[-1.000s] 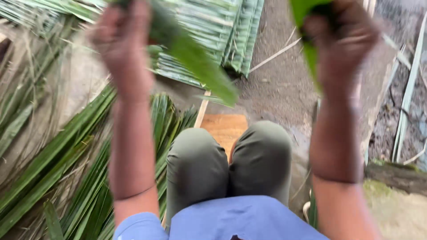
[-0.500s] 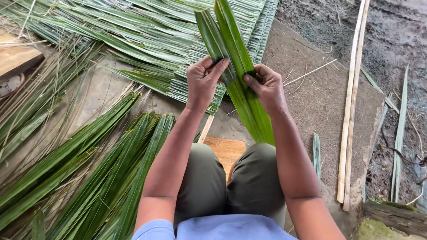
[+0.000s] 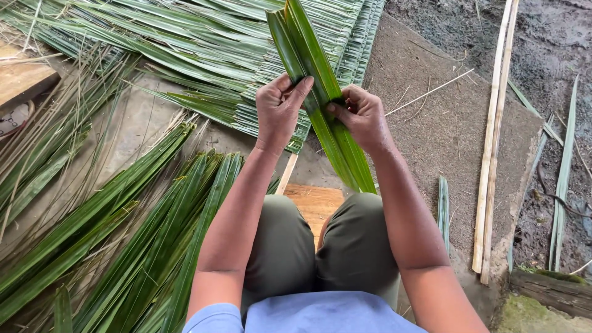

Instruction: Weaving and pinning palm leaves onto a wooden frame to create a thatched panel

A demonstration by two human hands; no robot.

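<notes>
A long green palm leaf (image 3: 308,58), folded lengthwise, runs from the top middle down toward my knees. My left hand (image 3: 279,114) grips its left edge, fingers curled over the blade. My right hand (image 3: 362,116) pinches the same leaf from the right side at about the same height. Both hands sit close together above my knees in olive trousers (image 3: 327,246). Behind the hands lies a woven mat of palm leaves (image 3: 259,68).
Loose long green leaves (image 3: 123,234) are piled on the ground at my left. A wooden board (image 3: 316,203) shows between my knees. Two pale sticks (image 3: 493,142) lie on a brown mat (image 3: 444,123) at right, with dark soil beyond.
My hands have come down from raised and wide apart to close together on the leaf. The view has steadied and tilted forward onto the woven mat.
</notes>
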